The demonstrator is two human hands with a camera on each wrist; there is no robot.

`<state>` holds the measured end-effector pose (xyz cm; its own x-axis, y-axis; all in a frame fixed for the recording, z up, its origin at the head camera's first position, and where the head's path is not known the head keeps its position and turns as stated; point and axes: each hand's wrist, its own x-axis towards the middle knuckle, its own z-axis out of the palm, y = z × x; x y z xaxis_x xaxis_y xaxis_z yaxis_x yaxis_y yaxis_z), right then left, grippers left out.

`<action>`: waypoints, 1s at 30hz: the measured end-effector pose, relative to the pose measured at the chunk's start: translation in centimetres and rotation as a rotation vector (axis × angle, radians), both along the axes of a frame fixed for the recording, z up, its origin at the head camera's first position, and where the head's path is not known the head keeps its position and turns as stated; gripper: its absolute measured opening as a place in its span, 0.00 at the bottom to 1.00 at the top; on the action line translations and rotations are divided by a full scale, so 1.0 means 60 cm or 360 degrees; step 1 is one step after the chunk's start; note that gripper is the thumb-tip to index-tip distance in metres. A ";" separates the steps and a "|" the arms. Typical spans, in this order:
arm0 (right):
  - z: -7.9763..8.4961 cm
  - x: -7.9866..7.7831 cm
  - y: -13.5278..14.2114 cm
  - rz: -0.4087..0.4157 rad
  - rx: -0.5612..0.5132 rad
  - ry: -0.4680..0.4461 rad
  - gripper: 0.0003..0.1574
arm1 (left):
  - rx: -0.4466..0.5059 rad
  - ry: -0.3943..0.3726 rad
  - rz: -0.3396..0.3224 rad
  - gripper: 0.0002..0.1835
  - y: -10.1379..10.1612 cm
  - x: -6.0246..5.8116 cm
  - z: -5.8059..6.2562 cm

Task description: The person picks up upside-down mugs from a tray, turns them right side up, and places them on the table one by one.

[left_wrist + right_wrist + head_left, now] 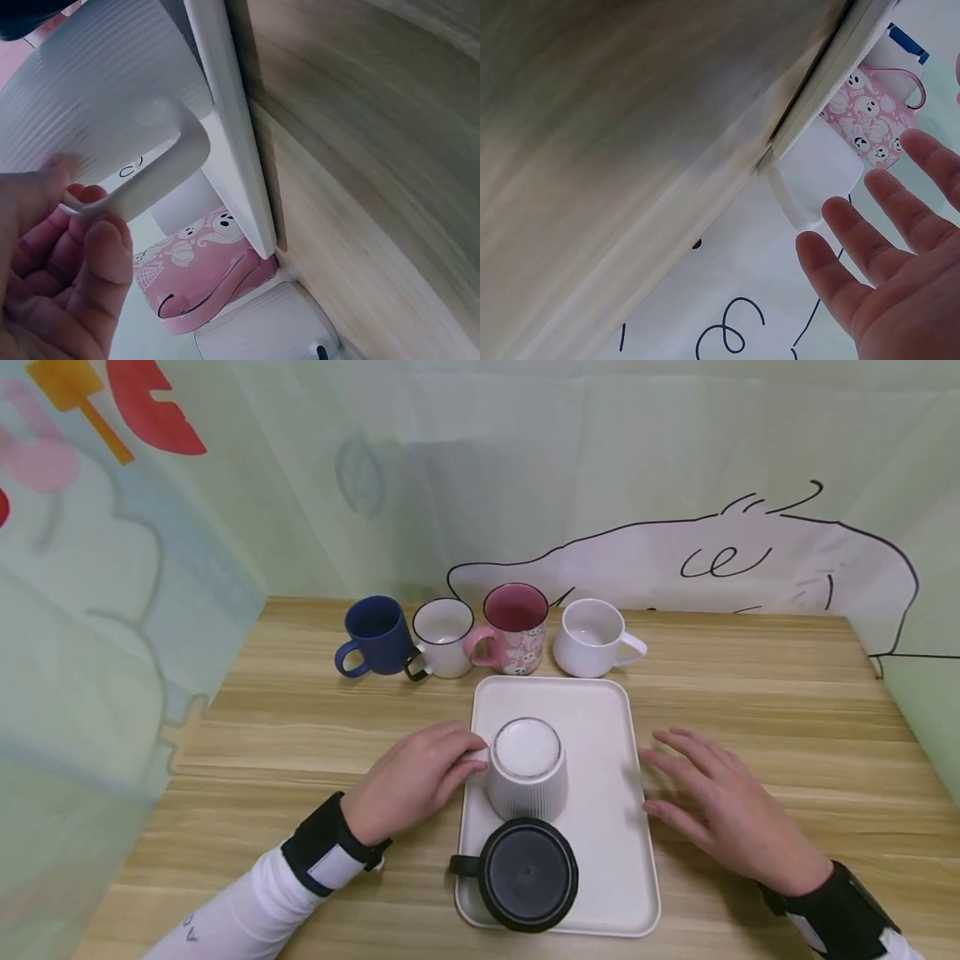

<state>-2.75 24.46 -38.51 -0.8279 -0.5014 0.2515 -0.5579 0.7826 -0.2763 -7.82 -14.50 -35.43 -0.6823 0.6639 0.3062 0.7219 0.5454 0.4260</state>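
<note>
On the white tray (600,860) a ribbed white mug (528,777) stands upside down. My left hand (412,781) pinches its handle (176,161) between thumb and fingers at the tray's left edge. Just nearer to me, a black mug (528,877) is also bottom up on the tray, its handle pointing left. To the right of the tray my right hand (723,806) hovers with spread fingers and holds nothing. In the right wrist view its fingers (832,277) are loosely extended.
Behind the tray stand a blue mug (377,639), a white mug with a black rim (444,639), a pink patterned mug (517,635) and a plain white mug (588,643), all upright on the wooden table (300,710). A printed cloth (600,468) hangs behind.
</note>
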 end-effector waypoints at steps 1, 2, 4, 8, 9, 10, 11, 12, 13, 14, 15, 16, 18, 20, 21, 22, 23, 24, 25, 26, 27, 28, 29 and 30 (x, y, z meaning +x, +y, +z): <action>0.000 -0.001 0.000 0.0006 -0.0006 0.0004 0.38 | 0.0022 -0.0004 0.0004 0.06 0.000 -0.001 0.001; 0.001 -0.001 -0.001 0.0011 -0.0012 0.0010 0.38 | 0.0043 -0.0008 0.0013 0.06 0.001 -0.002 0.001; 0.002 -0.003 -0.001 0.0017 -0.0019 0.0019 0.38 | 0.0084 -0.0025 0.0035 0.07 0.002 -0.005 0.004; 0.004 -0.006 -0.004 0.0007 -0.0037 0.0010 0.40 | 0.0176 -0.0078 0.0087 0.07 0.002 -0.010 0.011; 0.005 -0.007 -0.004 0.0004 -0.0046 0.0000 0.40 | 0.0203 -0.0092 0.0101 0.08 0.003 -0.011 0.012; 0.006 -0.008 -0.006 0.0002 -0.0057 -0.0010 0.41 | 0.0228 -0.0101 0.0114 0.08 0.003 -0.013 0.014; 0.007 -0.009 -0.007 0.0000 -0.0070 -0.0020 0.42 | 0.0254 -0.0109 0.0124 0.08 0.003 -0.014 0.015; 0.009 -0.011 -0.008 -0.0001 -0.0083 -0.0029 0.43 | 0.0281 -0.0113 0.0131 0.08 0.004 -0.016 0.016; 0.010 -0.012 -0.009 -0.0001 -0.0095 -0.0038 0.43 | 0.0307 -0.0116 0.0140 0.09 0.005 -0.018 0.017; 0.012 -0.014 -0.011 -0.0003 -0.0109 -0.0048 0.43 | 0.0330 -0.0109 0.0147 0.09 0.006 -0.020 0.018; 0.013 -0.015 -0.012 -0.0001 -0.0131 -0.0058 0.43 | 0.0353 -0.0101 0.0151 0.09 0.007 -0.022 0.019; 0.014 -0.017 -0.014 -0.0006 -0.0144 -0.0069 0.43 | 0.0372 -0.0090 0.0157 0.09 0.008 -0.024 0.019; 0.017 -0.019 -0.018 -0.0016 -0.0180 -0.0099 0.43 | 0.0413 -0.0072 0.0172 0.09 0.011 -0.028 0.020; 0.020 -0.022 -0.022 -0.0027 -0.0219 -0.0129 0.43 | 0.0448 -0.0047 0.0196 0.09 0.015 -0.032 0.022; 0.021 -0.024 -0.024 -0.0031 -0.0242 -0.0144 0.43 | 0.0471 -0.0040 0.0209 0.09 0.017 -0.034 0.023; 0.022 -0.025 -0.026 -0.0038 -0.0262 -0.0161 0.44 | 0.0493 -0.0032 0.0223 0.09 0.018 -0.036 0.024; 0.022 -0.027 -0.028 -0.0039 -0.0291 -0.0173 0.44 | 0.0519 -0.0023 0.0236 0.09 0.020 -0.038 0.026; 0.022 -0.029 -0.030 -0.0042 -0.0315 -0.0180 0.44 | 0.0548 -0.0011 0.0248 0.09 0.022 -0.040 0.027; 0.022 -0.032 -0.031 -0.0044 -0.0341 -0.0186 0.44 | 0.0576 -0.0003 0.0261 0.09 0.024 -0.042 0.028; 0.022 -0.034 -0.033 -0.0044 -0.0372 -0.0196 0.43 | 0.0607 0.0002 0.0270 0.09 0.026 -0.044 0.029; 0.022 -0.037 -0.035 -0.0040 -0.0405 -0.0209 0.43 | 0.0638 0.0006 0.0276 0.09 0.028 -0.046 0.029; 0.022 -0.039 -0.038 -0.0038 -0.0433 -0.0224 0.43 | 0.0664 0.0008 0.0283 0.09 0.030 -0.048 0.030; 0.023 -0.042 -0.041 -0.0033 -0.0462 -0.0239 0.43 | 0.0693 0.0010 0.0289 0.09 0.032 -0.050 0.031; 0.023 -0.045 -0.044 -0.0023 -0.0494 -0.0254 0.43 | 0.0718 0.0009 0.0292 0.09 0.034 -0.051 0.031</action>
<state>-5.45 21.82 -37.11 -0.8754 -0.4094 0.2569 -0.4780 0.6551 -0.5851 -10.90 -12.46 -33.54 -0.7730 0.3330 0.5400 0.6342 0.4256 0.6455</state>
